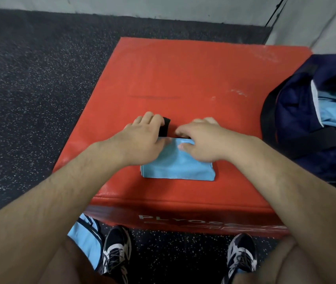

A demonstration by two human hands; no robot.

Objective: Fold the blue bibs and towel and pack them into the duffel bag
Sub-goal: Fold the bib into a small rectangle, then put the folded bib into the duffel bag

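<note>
Open navy duffel bag (pixel 298 111) holds light-blue fabric (pixel 335 112).

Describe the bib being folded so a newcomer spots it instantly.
A big red box fills mid-frame. On its near half lies a light-blue bib, left hand and right hand at its far edge. Unlike the blue cloth in the navy duffel bag, it is a flat rectangle.

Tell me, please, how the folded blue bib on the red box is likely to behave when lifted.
The bib will likely be floppy: it is thin cloth in flat layers on the box, so it may unfold unless supported underneath. It looks light for its size. Its smooth weave suggests the layers could slide apart.
</note>
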